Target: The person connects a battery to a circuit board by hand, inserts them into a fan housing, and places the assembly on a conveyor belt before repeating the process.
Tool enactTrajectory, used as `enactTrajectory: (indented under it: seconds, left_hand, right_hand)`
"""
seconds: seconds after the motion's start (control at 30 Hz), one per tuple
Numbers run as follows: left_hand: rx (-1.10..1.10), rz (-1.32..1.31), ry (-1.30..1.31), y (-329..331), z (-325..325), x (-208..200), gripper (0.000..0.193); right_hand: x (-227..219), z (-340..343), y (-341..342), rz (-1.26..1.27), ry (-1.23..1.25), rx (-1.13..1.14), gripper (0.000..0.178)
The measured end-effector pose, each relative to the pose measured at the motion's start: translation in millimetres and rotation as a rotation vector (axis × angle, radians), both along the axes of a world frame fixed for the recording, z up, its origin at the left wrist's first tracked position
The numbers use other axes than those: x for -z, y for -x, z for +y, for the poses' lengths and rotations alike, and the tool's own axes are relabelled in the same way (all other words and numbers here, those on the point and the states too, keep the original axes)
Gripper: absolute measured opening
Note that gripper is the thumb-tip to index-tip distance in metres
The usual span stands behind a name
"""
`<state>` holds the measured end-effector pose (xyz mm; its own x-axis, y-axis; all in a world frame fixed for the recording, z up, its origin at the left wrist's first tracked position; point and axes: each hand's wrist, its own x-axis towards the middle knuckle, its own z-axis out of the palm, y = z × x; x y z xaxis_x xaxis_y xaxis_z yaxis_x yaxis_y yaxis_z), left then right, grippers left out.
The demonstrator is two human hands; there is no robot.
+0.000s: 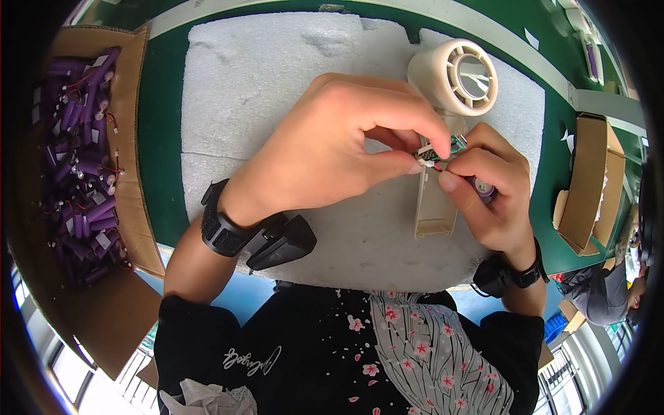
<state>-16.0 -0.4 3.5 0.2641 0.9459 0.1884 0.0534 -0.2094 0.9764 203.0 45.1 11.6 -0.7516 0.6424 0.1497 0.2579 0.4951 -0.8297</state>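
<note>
My left hand [339,138] is closed, its thumb and forefinger pinching a small green circuit board [456,144]. A white plug on a short red wire [437,167] meets the board's lower edge; whether it is fully seated I cannot tell. My right hand [494,183] pinches that wire between thumb and forefinger, and a purple battery cell [483,188] is tucked in its curled fingers. Below both hands lies the opened cream handle [434,211] of a small fan, its hollow side up. The round fan head [453,77] sits just beyond my fingers.
A white foam pad [256,90] covers much of the green table [162,138]. On the left, a large cardboard box [135,187] holds several purple cells with wires. A smaller cardboard box [581,187] stands at the right, and another person [602,294] is beyond it.
</note>
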Motion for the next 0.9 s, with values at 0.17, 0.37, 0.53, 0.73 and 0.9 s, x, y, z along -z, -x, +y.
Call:
enactTrajectory:
  seconds: [0.17, 0.37, 0.53, 0.73, 0.9]
  left_hand:
    - [0.013, 0.106, -0.146, 0.4, 2.8, 2.0, 0.027]
    - [0.005, 0.147, -0.193, 0.8, 2.0, 2.0, 0.025]
    - [0.029, 0.150, -0.169, -2.0, 2.2, 3.4, 0.027]
    - [-0.068, 0.084, -0.133, -6.6, -0.3, 8.6, 0.041]
    - [-0.066, 0.125, -0.188, -9.9, -0.5, 9.3, 0.046]
  right_hand:
    - [-2.3, 0.5, -1.4, -0.026, -0.015, -0.011, 0.009]
    - [-1.2, -0.8, -0.5, -0.003, 0.008, 0.001, 0.009]
    - [-2.0, 0.8, -1.2, -0.004, -0.011, -0.007, 0.008]
    - [5.6, -0.5, 1.4, 0.043, -0.091, 0.011, 0.009]
    - [3.7, 1.2, -6.2, 0.063, -0.158, -0.006, 0.016]
